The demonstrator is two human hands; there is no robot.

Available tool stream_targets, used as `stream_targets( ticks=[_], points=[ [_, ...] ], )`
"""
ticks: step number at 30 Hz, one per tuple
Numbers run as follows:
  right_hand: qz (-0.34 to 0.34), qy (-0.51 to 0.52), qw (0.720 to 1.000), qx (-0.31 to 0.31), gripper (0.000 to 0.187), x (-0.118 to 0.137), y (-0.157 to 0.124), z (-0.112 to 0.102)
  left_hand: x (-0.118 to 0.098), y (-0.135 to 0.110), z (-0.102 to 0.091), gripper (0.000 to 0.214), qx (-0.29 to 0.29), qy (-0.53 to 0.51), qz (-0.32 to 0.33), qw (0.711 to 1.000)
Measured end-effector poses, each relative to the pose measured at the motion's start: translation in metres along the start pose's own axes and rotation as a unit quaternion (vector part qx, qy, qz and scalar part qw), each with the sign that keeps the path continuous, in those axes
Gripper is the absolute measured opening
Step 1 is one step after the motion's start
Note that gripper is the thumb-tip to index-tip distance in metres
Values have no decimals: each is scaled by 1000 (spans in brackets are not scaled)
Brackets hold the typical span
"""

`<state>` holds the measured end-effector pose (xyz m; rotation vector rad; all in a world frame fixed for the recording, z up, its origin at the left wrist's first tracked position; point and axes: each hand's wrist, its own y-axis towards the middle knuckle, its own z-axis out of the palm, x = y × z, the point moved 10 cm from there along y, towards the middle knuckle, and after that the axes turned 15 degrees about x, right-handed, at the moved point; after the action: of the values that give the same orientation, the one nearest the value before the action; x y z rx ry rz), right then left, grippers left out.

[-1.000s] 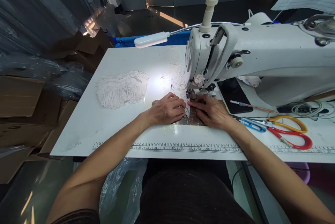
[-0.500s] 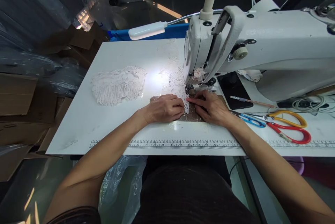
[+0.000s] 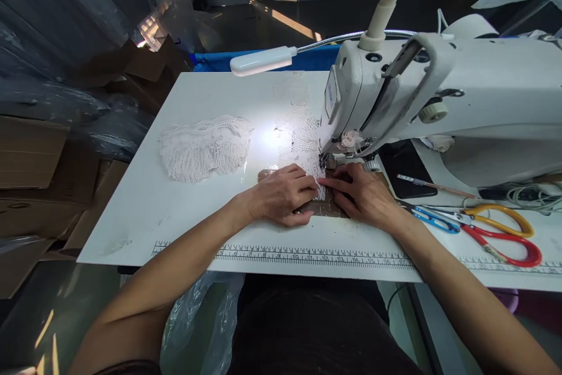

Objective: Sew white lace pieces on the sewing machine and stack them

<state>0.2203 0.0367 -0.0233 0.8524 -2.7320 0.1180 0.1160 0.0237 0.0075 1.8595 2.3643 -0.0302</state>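
Note:
My left hand (image 3: 283, 193) and my right hand (image 3: 364, 193) lie side by side on a brown fabric piece (image 3: 322, 208), just in front of the presser foot (image 3: 328, 161) of a white sewing machine (image 3: 439, 100). Between their fingertips runs a narrow white lace strip (image 3: 322, 188), pressed down onto the brown piece. The fingers of both hands are drawn together and bear on the lace. The strip continues behind the needle as a longer run of white lace (image 3: 298, 123).
A heap of white lace (image 3: 204, 147) lies at the table's left. A lamp (image 3: 263, 61) on a flexible neck lights the work. Blue snips (image 3: 432, 218), red-and-yellow scissors (image 3: 504, 231) and a pencil (image 3: 434, 186) lie to the right. A printed ruler (image 3: 307, 255) runs along the front edge. Cardboard boxes (image 3: 30, 158) stand at the left.
Both hands stay pressed on the lace and brown piece at the presser foot. Only the view has shifted slightly; the hands' grip looks the same.

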Motion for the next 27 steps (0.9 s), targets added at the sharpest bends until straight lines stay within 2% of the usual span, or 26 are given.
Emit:
stream_targets(
  ticks=[6,14,22,27],
  points=[
    [37,-22,999,4,39,0,7,-4,7,0,2,25,-5,0,-19,1000],
    [91,-81,992,42,42,-1,16,-5,14,1,4,34,-1,-4,-44,999],
    [48,-86,995,22,46,7,13,-7,21,3,10,39,12,-33,-64,997],
    [35,-56,998,8,40,7,7,-8,24,3,10,43,12,-42,-72,996]
  ],
)
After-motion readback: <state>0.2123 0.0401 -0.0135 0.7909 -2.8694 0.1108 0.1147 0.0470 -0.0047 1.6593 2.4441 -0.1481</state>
